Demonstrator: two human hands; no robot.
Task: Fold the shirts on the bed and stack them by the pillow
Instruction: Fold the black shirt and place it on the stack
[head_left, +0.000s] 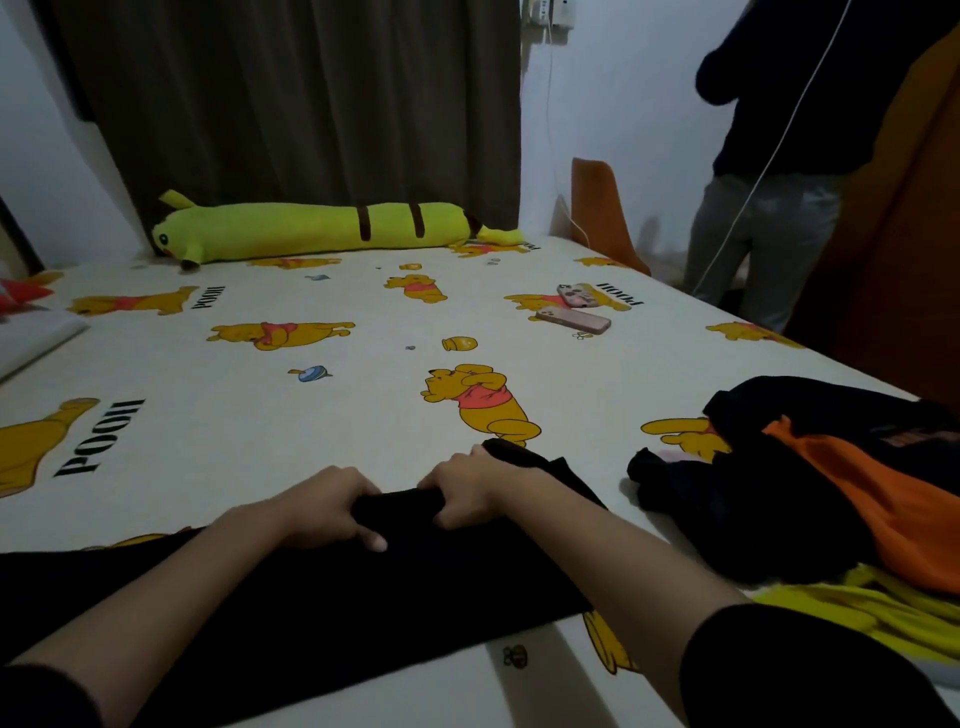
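A soft black shirt is lying as a long band across the printed bed sheet; left hand and right hand are both gripping its bunched far edge.

1. Pretty clearly a bedroom in someone's home: a big bed with a cartoon bear sheet fills most of the room.
2. Long yellow plush bolster lies by a dark curtain.
3. Clothes pile and two phones sit on the sheet.
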